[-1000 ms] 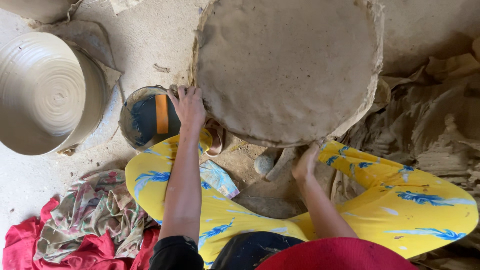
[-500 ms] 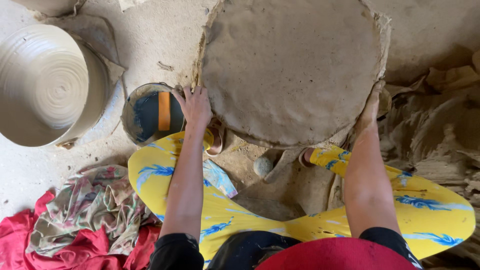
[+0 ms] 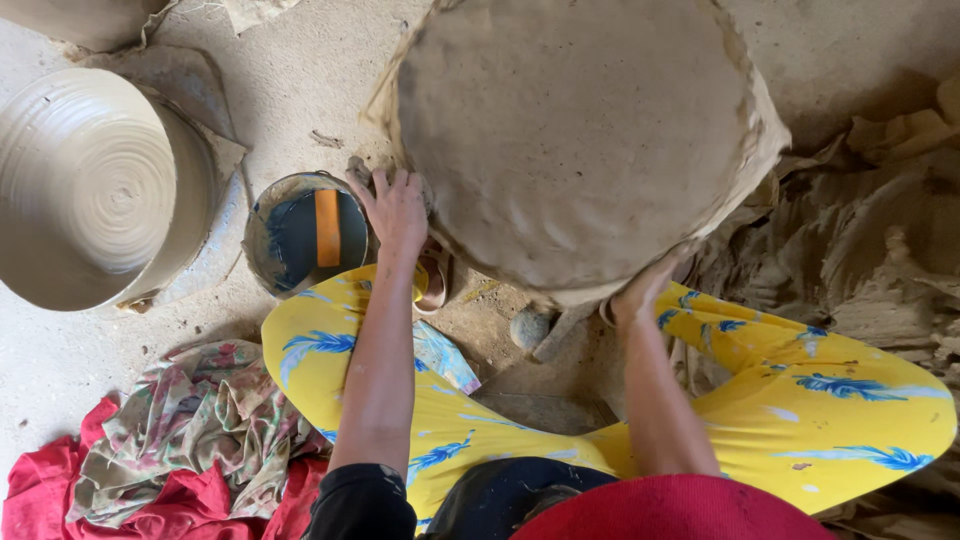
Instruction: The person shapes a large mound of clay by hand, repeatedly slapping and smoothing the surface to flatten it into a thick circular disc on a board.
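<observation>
Both hands clasp the clay slab's (image 3: 575, 140) rim: left hand (image 3: 395, 210) fingers spread (bucket (image 3: 305, 235) just beside), right hand (image 3: 640, 290) seemingly curled beneath.

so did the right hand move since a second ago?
Yes. The right hand went from low beside the small round stone up to the near right rim of the big clay disc.

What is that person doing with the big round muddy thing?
A person sits cross-legged on the dusty floor with a big round clay slab in front of them. The left hand rests on the slab's left edge, and the right hand holds its lower right edge. Beside the left hand stands a small bucket with an orange tool in it. A large ridged clay bowl lies further left, and crumpled cloths lie by the person's knee.
</observation>
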